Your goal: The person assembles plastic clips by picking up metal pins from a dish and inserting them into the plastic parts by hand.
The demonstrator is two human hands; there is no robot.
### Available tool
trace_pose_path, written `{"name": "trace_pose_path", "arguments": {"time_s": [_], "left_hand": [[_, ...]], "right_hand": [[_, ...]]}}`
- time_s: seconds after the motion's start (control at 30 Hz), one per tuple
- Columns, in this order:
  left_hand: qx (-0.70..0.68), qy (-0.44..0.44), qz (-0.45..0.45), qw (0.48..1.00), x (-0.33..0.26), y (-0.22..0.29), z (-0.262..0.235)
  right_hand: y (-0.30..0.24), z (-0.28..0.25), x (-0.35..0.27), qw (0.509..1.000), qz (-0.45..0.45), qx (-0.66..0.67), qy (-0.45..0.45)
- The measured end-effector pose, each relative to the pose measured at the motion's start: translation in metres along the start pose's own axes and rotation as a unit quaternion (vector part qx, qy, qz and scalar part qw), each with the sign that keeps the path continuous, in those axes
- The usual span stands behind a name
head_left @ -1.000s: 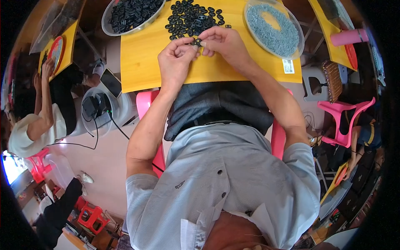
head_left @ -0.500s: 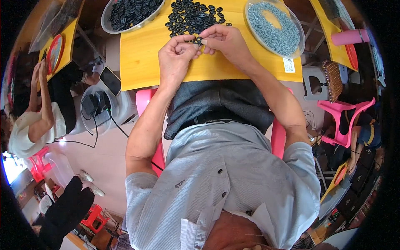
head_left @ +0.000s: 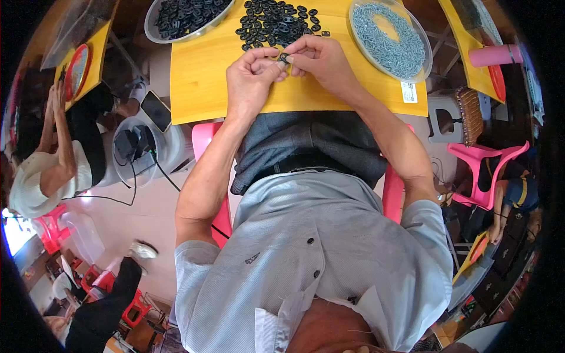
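Between the fingertips of both hands is a small black oval piece with holes (head_left: 284, 57), just above the yellow table (head_left: 212, 88). My left hand (head_left: 250, 76) pinches it from the left, fingers curled. From the right, my right hand (head_left: 318, 62) grips it with thumb and forefinger. Whether a screw is in the piece I cannot make out. Right beyond my hands lies a loose pile of similar black oval pieces (head_left: 273, 23). To the right stands a round clear tub of silvery screws (head_left: 391, 44).
At the back left, a clear tub (head_left: 168, 40) holds many more black pieces. A white label (head_left: 409, 92) sticks to the table's right front corner. A phone (head_left: 156, 110) and black adapters (head_left: 134, 143) rest on a stool at left. Other people work at tables on both sides.
Both hands stay nearly in place, with slight finger movement around the black piece. At the lower left, a walking person has shifted position.
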State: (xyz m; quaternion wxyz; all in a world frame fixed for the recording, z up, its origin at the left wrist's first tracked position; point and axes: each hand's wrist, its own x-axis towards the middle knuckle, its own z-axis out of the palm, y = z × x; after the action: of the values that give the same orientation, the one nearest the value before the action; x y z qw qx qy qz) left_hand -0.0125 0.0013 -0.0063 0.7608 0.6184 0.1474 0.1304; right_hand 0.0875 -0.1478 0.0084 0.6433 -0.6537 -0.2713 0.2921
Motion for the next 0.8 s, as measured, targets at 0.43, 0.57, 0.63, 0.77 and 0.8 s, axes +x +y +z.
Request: {"name": "trace_pose_path", "arguments": {"time_s": [0.43,0.57,0.63,0.77,0.8], "left_hand": [[0.267,-0.09,0.15,0.948,-0.006,-0.003,0.006],[0.337,-0.098,0.212,0.912,-0.005,0.005,0.009],[0.348,-0.092,0.221,0.906,-0.006,0.006,0.008],[0.38,-0.079,0.247,0.888,-0.009,0.007,0.003],[0.394,-0.092,0.259,0.877,-0.009,0.005,0.002]], "right_hand": [[-0.018,-0.032,0.0,0.99,0.073,-0.06,-0.104],[-0.018,-0.031,0.002,0.987,0.07,-0.086,-0.114],[-0.017,-0.029,0.004,0.988,0.067,-0.089,-0.109],[-0.014,-0.022,0.005,0.99,0.063,-0.079,-0.099],[-0.017,-0.021,0.002,0.99,0.078,-0.083,-0.089]]}}
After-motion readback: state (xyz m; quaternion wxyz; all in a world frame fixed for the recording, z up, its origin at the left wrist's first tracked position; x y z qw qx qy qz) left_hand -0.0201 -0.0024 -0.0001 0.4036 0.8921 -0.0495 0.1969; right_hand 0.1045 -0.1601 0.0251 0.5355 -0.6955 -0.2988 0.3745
